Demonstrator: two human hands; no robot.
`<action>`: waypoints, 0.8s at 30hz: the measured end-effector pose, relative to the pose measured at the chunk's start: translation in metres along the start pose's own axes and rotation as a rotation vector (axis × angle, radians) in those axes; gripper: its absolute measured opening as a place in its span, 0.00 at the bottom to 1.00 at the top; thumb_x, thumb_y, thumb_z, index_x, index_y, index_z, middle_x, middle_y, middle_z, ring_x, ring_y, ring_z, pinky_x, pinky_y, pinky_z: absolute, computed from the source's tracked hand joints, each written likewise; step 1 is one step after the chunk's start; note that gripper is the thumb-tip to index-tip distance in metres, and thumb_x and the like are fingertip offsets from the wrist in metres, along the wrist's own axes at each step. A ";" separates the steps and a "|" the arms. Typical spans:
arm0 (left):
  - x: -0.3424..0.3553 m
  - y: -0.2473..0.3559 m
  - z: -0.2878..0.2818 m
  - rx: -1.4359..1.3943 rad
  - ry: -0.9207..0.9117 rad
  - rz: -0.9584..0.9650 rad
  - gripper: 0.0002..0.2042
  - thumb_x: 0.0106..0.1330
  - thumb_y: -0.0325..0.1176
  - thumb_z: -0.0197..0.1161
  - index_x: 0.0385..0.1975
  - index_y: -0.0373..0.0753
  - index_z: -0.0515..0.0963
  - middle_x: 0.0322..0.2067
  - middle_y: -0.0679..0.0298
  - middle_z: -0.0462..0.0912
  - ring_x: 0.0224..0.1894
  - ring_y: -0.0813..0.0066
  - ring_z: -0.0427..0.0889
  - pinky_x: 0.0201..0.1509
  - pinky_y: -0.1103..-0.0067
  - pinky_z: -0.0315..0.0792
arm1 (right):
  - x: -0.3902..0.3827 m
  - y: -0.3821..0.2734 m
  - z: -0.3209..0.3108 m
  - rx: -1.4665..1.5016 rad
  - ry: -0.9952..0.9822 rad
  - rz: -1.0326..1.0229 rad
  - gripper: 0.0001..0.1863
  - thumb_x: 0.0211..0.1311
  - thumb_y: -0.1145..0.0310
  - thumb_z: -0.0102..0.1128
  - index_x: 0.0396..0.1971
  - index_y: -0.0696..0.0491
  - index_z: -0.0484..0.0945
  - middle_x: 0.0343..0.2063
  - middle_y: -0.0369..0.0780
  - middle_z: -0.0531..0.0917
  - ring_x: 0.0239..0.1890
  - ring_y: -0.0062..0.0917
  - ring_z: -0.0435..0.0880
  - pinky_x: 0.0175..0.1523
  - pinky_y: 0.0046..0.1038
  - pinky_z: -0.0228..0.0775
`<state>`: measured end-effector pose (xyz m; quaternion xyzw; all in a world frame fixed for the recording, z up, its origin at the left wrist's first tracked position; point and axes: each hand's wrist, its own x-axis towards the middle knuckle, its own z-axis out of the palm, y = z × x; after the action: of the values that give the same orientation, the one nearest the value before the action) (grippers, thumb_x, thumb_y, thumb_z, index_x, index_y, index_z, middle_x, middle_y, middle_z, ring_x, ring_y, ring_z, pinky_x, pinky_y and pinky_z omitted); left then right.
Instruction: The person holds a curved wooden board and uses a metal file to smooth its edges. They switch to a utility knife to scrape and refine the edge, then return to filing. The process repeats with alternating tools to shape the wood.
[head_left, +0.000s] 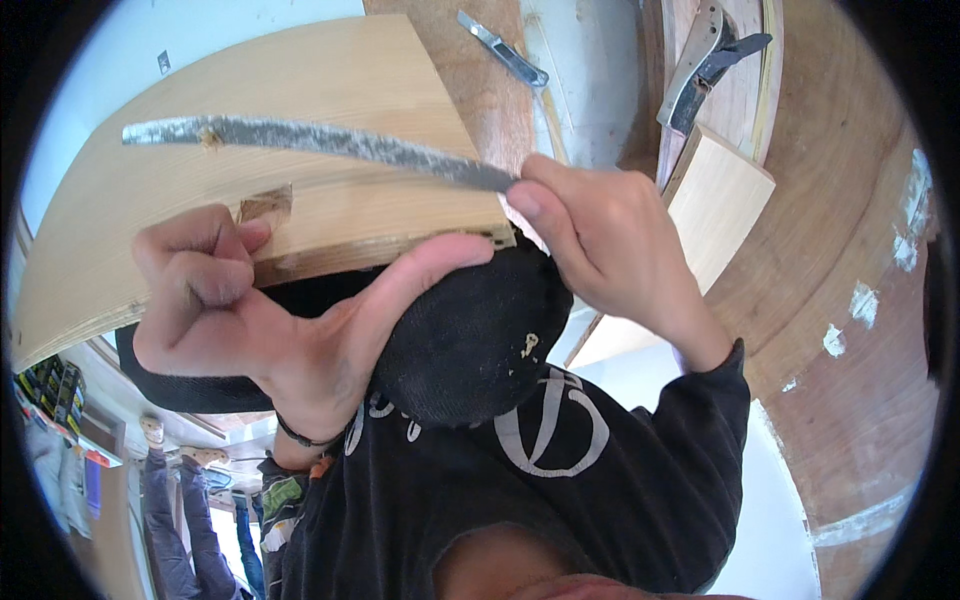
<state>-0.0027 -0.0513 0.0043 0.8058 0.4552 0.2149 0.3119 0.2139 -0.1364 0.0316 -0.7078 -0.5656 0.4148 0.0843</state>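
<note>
My right hand (615, 225) is closed round one end of a long, thin metal file (340, 147), its grey surface dusted with white. A small crumb of wood clings near the far end of the file. The file stretches leftward above a pale wooden board (380, 80), which lies over my black-clad knees (470, 340). A small square notch (266, 205) is cut in the board near its close edge. Curled fingers of my left hand (240, 300) grip that edge by the notch, and its thumb lies along the edge toward the right corner.
A utility knife (505, 52) lies beyond the board. To the right, a metal tool with a black lever (703, 70) rests on wood beside a pale wooden block (725, 180). White-smeared brown boarding (850, 200) spans the right side. Another person's legs (180, 520) show at lower left.
</note>
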 end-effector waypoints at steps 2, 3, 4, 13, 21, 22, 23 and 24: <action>0.001 0.002 -0.003 0.022 -0.038 -0.003 0.52 0.24 0.43 0.89 0.46 0.42 0.52 0.48 0.66 0.56 0.50 0.74 0.65 0.55 0.73 0.66 | 0.000 0.001 0.001 -0.026 -0.008 -0.024 0.20 0.76 0.56 0.46 0.27 0.55 0.71 0.15 0.47 0.70 0.19 0.45 0.74 0.24 0.36 0.63; 0.002 0.003 -0.004 0.030 -0.049 -0.012 0.52 0.24 0.43 0.89 0.46 0.42 0.52 0.48 0.66 0.56 0.50 0.74 0.65 0.55 0.73 0.65 | 0.000 0.002 0.002 -0.046 -0.013 -0.008 0.19 0.75 0.56 0.47 0.28 0.54 0.72 0.15 0.45 0.73 0.19 0.43 0.76 0.24 0.37 0.65; 0.004 0.003 -0.005 0.038 -0.060 -0.021 0.52 0.24 0.43 0.89 0.46 0.42 0.52 0.47 0.66 0.56 0.49 0.74 0.65 0.55 0.73 0.65 | 0.000 0.003 0.003 -0.057 -0.019 -0.017 0.19 0.75 0.55 0.48 0.28 0.54 0.72 0.15 0.43 0.76 0.18 0.41 0.78 0.23 0.37 0.67; 0.006 -0.002 -0.002 0.131 0.005 0.008 0.54 0.21 0.49 0.87 0.46 0.41 0.52 0.44 0.66 0.58 0.47 0.74 0.65 0.54 0.74 0.65 | -0.004 0.005 0.000 0.007 -0.079 0.012 0.18 0.75 0.56 0.47 0.28 0.53 0.71 0.15 0.42 0.73 0.20 0.41 0.76 0.25 0.37 0.65; 0.004 -0.004 0.002 0.222 0.085 0.038 0.56 0.21 0.61 0.84 0.43 0.37 0.50 0.41 0.68 0.55 0.37 0.79 0.63 0.41 0.85 0.65 | -0.005 0.015 0.016 0.061 0.128 -0.134 0.20 0.74 0.51 0.49 0.26 0.51 0.72 0.11 0.39 0.75 0.14 0.35 0.77 0.19 0.34 0.63; 0.004 -0.004 0.002 0.225 0.084 0.054 0.56 0.21 0.61 0.84 0.44 0.37 0.50 0.41 0.68 0.55 0.37 0.78 0.63 0.42 0.85 0.66 | -0.009 0.016 0.018 0.055 0.120 -0.124 0.20 0.73 0.51 0.49 0.26 0.51 0.72 0.11 0.39 0.74 0.14 0.35 0.77 0.19 0.33 0.63; 0.004 -0.004 0.002 0.220 0.084 0.056 0.56 0.21 0.61 0.84 0.44 0.37 0.50 0.42 0.67 0.55 0.38 0.78 0.63 0.43 0.84 0.66 | -0.010 0.018 0.020 0.086 0.155 -0.173 0.21 0.73 0.51 0.49 0.26 0.51 0.73 0.11 0.39 0.74 0.13 0.35 0.77 0.19 0.33 0.63; 0.003 -0.003 0.003 0.199 0.090 0.044 0.56 0.21 0.61 0.84 0.44 0.37 0.50 0.42 0.67 0.55 0.38 0.78 0.63 0.43 0.84 0.66 | -0.011 0.019 0.022 0.037 0.119 -0.131 0.20 0.73 0.51 0.49 0.26 0.51 0.73 0.10 0.39 0.74 0.13 0.36 0.77 0.18 0.33 0.63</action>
<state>-0.0011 -0.0484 -0.0002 0.8320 0.4703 0.2114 0.2048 0.2129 -0.1604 0.0119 -0.6910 -0.5969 0.3759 0.1578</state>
